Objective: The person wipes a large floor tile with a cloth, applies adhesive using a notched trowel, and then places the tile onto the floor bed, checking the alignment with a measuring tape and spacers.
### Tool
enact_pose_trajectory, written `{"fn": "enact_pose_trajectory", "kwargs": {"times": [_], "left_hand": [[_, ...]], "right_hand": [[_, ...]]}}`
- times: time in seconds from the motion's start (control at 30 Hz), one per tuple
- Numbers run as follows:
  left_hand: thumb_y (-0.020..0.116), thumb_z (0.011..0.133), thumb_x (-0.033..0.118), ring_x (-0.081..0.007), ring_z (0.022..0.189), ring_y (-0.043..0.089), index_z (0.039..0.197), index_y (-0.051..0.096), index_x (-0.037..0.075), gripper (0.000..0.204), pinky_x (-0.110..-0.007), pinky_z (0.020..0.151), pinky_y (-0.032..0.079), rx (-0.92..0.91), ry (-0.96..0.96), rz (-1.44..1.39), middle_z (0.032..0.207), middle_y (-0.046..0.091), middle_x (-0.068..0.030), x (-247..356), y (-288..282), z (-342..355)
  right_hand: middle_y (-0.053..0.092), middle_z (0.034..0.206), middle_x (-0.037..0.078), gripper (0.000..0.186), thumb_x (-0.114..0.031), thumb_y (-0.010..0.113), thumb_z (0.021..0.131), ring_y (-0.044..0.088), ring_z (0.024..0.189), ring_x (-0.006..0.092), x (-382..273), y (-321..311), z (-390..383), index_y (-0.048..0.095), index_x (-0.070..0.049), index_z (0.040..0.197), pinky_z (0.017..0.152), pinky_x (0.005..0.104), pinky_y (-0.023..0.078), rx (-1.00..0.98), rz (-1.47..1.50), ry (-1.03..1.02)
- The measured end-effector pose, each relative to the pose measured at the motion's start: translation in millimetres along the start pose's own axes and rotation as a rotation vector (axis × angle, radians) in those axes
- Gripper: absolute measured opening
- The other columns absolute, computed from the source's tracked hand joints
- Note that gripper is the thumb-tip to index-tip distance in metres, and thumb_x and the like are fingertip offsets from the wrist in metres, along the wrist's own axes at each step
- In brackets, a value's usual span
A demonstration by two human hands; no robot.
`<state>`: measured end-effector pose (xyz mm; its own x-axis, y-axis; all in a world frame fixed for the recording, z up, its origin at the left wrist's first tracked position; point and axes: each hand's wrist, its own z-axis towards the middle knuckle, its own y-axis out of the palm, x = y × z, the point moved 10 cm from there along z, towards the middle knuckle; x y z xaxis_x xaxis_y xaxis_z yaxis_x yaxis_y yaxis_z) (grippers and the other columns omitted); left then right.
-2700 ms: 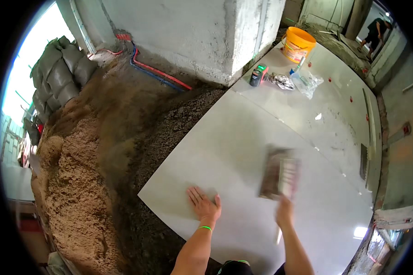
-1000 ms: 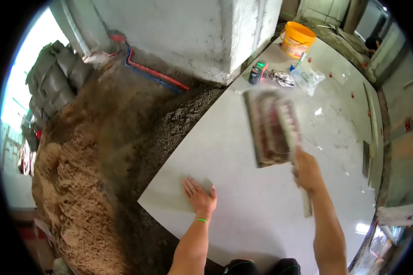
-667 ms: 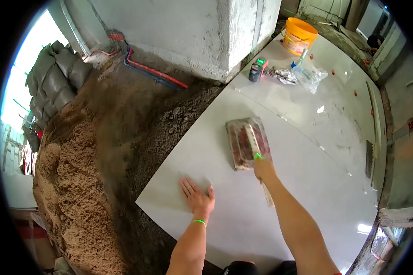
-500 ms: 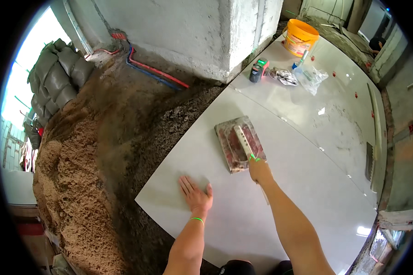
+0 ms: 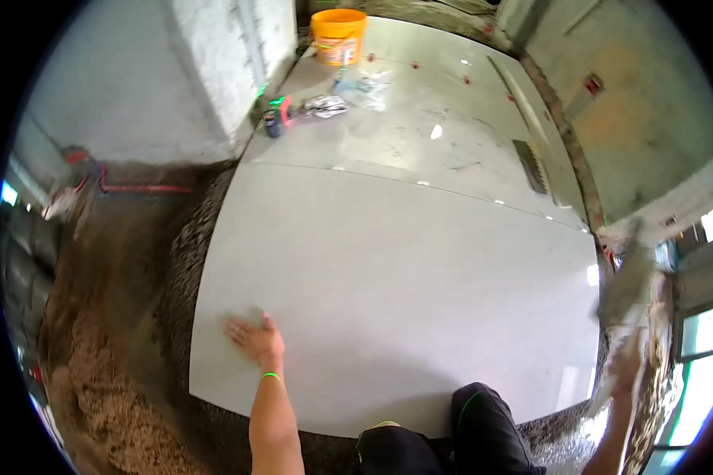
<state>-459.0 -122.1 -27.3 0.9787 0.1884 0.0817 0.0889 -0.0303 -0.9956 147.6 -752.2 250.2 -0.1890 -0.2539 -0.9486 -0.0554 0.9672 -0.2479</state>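
Observation:
Most of the space before me is taken up by a large pale glossy floor tile (image 5: 404, 261). My left hand (image 5: 255, 339) lies palm down on its left part, fingers spread, holding nothing. Off the tile's right edge, my right hand (image 5: 627, 368) is smeared by motion. A float (image 5: 630, 285), also blurred, extends from that hand, which is closed at its handle. The float's face is too smeared to make out. A row of small white clips (image 5: 423, 183) runs along the joint with the tile beyond.
On the far tile (image 5: 420, 103) stand a yellow bucket (image 5: 338, 39), a red-and-black device (image 5: 276, 117), a crumpled wrapper (image 5: 323, 106) and a clear plastic bag (image 5: 370, 89). A notched trowel (image 5: 531, 166) lies at right. Sandy mortar (image 5: 111, 388) is heaped at left.
The float has left the tile and swung to the far right with my right hand. My view has turned right. My left hand still rests on the tile.

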Motion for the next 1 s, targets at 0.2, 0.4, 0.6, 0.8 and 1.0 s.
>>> {"fn": "enact_pose_trajectory", "kwargs": {"times": [0.2, 0.4, 0.6, 0.8, 1.0], "left_hand": [[0.033, 0.097, 0.051, -0.0357, 0.147, 0.003, 0.147, 0.009, -0.013, 0.085, -0.045, 0.120, 0.003, -0.071, 0.031, 0.120, 0.157, 0.007, -0.0257, 25.6, -3.8, -18.5], [0.039, 0.095, 0.051, -0.0400, 0.146, 0.007, 0.145, 0.010, -0.015, 0.087, -0.045, 0.120, 0.007, 0.093, 0.075, 0.043, 0.156, 0.008, -0.0289, 2.6, -19.3, -4.6], [0.044, 0.092, 0.051, -0.0407, 0.145, 0.010, 0.142, 0.024, -0.016, 0.086, -0.047, 0.120, 0.006, -0.005, 0.051, -0.003, 0.154, 0.018, -0.0294, -8.4, 10.8, 5.7], [0.037, 0.091, 0.057, -0.0373, 0.147, 0.002, 0.145, 0.017, -0.015, 0.092, -0.044, 0.120, 0.002, 0.008, 0.027, -0.052, 0.157, 0.007, -0.0270, 3.4, -5.8, 3.6], [0.037, 0.092, 0.056, -0.0346, 0.148, 0.001, 0.145, 0.015, -0.015, 0.091, -0.042, 0.120, 0.001, -0.007, -0.005, -0.040, 0.157, 0.007, -0.0260, -9.7, -2.6, 0.4]], "right_hand": [[0.042, 0.055, -0.001, 0.045, -0.058, 0.047, 0.094, 0.039, 0.041, 0.0124, 82.4, -72.6, 21.5, 0.052, -0.015, 0.082, 0.035, 0.0291, 0.033, 0.460, 0.112, -0.142], [0.043, 0.055, 0.002, 0.053, -0.061, 0.051, 0.091, 0.040, 0.041, 0.0170, 250.8, 215.7, -39.0, 0.044, -0.013, 0.070, 0.037, 0.0349, 0.032, -0.175, -0.289, 0.590], [0.042, 0.056, 0.003, 0.041, -0.048, 0.045, 0.096, 0.041, 0.042, 0.0172, 250.3, 345.7, -71.9, 0.048, -0.012, 0.078, 0.038, 0.0353, 0.035, -0.529, -0.376, 0.432], [0.041, 0.049, 0.001, 0.057, -0.062, 0.045, 0.093, 0.042, 0.036, 0.0157, 117.3, 282.1, -43.6, 0.051, -0.012, 0.067, 0.032, 0.0322, 0.036, -0.480, -0.418, 0.260], [0.038, 0.066, -0.007, 0.054, -0.033, 0.044, 0.102, 0.030, 0.041, 0.0023, -19.4, 144.9, -47.5, 0.026, -0.023, 0.151, 0.034, 0.0144, 0.023, -0.115, 0.246, 0.024]]}}
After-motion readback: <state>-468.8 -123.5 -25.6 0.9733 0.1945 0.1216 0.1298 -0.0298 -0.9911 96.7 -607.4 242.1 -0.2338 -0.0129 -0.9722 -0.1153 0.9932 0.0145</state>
